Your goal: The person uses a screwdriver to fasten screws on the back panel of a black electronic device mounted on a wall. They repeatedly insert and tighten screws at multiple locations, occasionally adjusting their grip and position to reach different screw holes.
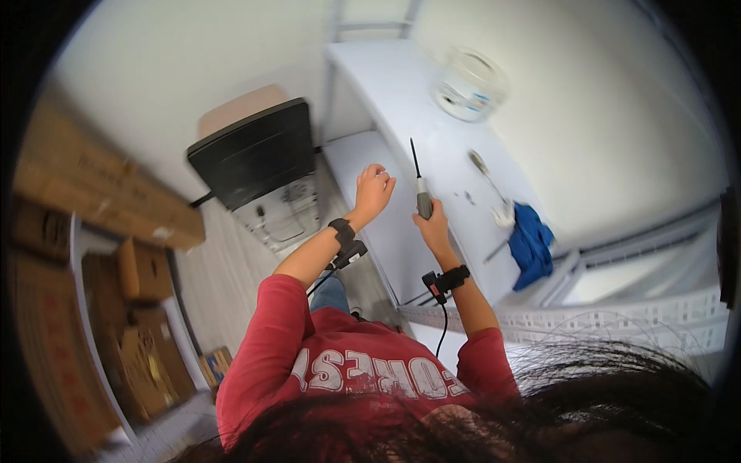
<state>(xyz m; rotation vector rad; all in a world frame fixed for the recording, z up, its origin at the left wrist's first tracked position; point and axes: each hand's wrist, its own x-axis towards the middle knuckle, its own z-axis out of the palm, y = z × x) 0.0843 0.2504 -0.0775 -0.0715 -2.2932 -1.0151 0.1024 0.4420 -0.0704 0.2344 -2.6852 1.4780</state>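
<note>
My right hand (434,225) grips the grey handle of a screwdriver (423,202), its dark shaft pointing up and away over the white shelf (390,85). To its left, my left hand (373,193) is held in the air with its fingers curled; whatever is in them, if anything, is too small to make out. Several small dark pieces (469,198) lie on the shelf to the right of the screwdriver. Beyond them rests a tool with a greyish handle and thin shaft (478,162), beside a small white item (503,214) and a crumpled blue cloth item (532,245).
A clear round jar (468,86) stands at the shelf's far end. A lower white shelf board (363,158) lies beneath my left hand. A black-backed chair (258,154) stands ahead on the left. Cardboard boxes (100,181) fill the left side. A thin rod (496,251) lies near the blue cloth.
</note>
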